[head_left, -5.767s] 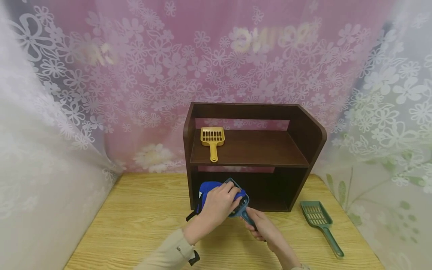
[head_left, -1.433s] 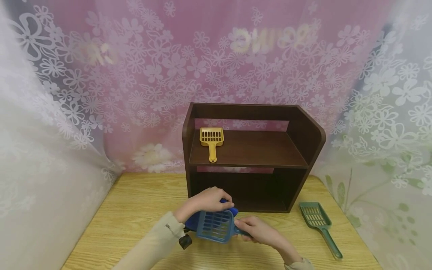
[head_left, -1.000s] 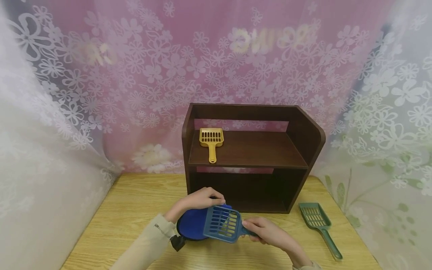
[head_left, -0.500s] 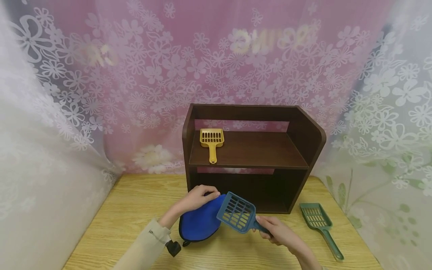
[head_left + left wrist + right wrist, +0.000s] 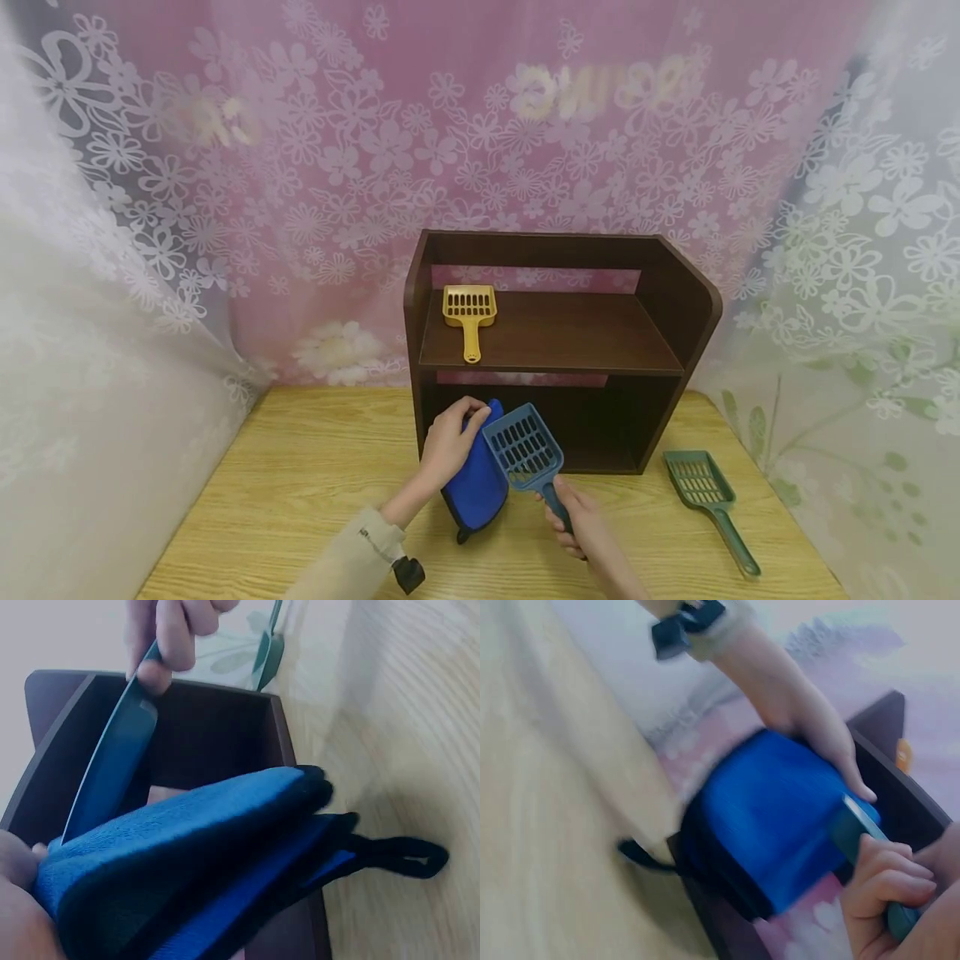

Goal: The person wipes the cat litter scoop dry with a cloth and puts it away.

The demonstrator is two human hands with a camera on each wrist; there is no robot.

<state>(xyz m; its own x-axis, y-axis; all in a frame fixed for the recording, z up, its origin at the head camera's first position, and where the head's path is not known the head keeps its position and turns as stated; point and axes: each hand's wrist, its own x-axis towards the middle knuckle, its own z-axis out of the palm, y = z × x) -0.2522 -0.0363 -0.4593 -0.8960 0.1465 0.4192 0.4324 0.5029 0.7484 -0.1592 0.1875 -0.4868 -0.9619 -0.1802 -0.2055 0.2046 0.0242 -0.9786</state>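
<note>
My left hand (image 5: 447,443) pinches the upper edge of a blue cloth mitt (image 5: 480,483) with black trim, its thumb lying on the near face. In the left wrist view the mitt (image 5: 195,817) shows folded layers and a black hanging loop (image 5: 409,855). My right hand (image 5: 585,521) grips the handle of a blue slotted litter scoop (image 5: 525,446). The scoop's head is tilted up, its front edge close beside the mitt; whether they touch I cannot tell. Both are held in front of the lower shelf compartment.
A dark brown two-tier shelf (image 5: 570,329) stands at the back of the wooden table (image 5: 315,483). On its upper board, at the left, lies a yellow litter scoop (image 5: 470,310). To the right of the shelf, a green litter scoop (image 5: 703,482) rests on the table.
The mitt has come off the scoop's head, where it was pressed earlier, and now hangs more upright in my left hand. The scoop has turned, its head now pointing up toward the shelf.
</note>
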